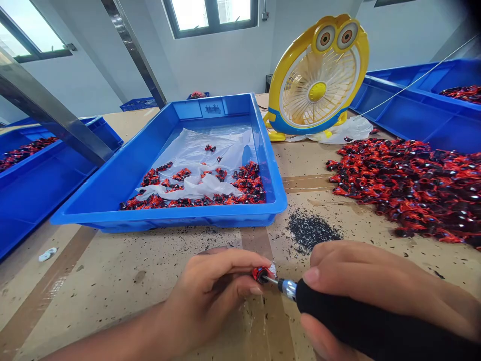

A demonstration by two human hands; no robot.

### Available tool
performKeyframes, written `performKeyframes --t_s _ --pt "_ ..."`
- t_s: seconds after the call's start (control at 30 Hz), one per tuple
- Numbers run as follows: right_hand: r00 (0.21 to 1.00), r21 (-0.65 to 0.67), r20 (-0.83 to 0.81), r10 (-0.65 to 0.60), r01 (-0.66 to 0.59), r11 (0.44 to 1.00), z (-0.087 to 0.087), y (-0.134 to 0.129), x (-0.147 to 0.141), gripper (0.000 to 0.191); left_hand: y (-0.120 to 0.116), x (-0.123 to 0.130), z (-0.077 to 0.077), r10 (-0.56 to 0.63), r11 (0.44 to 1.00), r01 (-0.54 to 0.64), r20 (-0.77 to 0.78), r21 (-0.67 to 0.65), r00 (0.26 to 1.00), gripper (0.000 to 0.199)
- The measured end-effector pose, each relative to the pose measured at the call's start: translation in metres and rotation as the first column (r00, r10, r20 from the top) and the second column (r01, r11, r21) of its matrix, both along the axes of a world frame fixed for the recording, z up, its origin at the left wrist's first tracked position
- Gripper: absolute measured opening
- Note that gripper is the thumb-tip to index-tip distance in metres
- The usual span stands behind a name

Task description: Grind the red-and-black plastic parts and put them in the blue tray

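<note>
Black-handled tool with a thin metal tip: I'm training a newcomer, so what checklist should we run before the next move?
1. Small red-and-black part held in the left hand's fingers: ok.
2. Black-handled tool gripped in the right hand: ok.
3. Thin metal tip lined up with the part: ok.
4. Tip's depth in the part: cannot tell.
5. Tool running or stopped: cannot tell.
6. Brown tabletop free of black shavings: not ok.
</note>
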State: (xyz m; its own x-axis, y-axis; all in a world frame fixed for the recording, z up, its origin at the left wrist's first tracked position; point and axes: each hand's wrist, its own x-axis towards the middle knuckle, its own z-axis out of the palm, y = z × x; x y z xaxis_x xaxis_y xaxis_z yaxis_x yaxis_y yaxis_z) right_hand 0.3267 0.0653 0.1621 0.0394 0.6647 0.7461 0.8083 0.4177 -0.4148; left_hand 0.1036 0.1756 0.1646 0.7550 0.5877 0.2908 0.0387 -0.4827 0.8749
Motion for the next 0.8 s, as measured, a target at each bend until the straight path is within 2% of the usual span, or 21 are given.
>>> performKeyframes --t_s 0.23,0.47,0.63,0.8 --pt "0.998 0.054 0.060 0.029 -0.032 0.998 0.010 0.006 0.003 0.032 0.001 0.000 0.001 -0.002 0.999 0.003 -0.034 0.046 0.999 0.030" --pt "0.999 0.009 0.024 0.023 -0.023 1.000 0.001 0.002 0.002 0.046 0.001 -0.001 0.001 -0.007 0.999 0.008 -0.033 0.040 0.999 0.026" --pt "0.998 0.025 -0.067 -0.009 0.010 1.000 -0.005 0.000 -0.004 0.037 0.000 -0.002 -0.001 -0.014 0.999 0.015 -0.034 0.030 0.999 0.026" --pt "1.000 0.040 0.001 -0.015 0.015 0.999 0.000 0.000 -0.001 0.033 0.001 -0.002 0.000 -0.008 0.999 0.010 -0.042 0.034 0.999 0.024"
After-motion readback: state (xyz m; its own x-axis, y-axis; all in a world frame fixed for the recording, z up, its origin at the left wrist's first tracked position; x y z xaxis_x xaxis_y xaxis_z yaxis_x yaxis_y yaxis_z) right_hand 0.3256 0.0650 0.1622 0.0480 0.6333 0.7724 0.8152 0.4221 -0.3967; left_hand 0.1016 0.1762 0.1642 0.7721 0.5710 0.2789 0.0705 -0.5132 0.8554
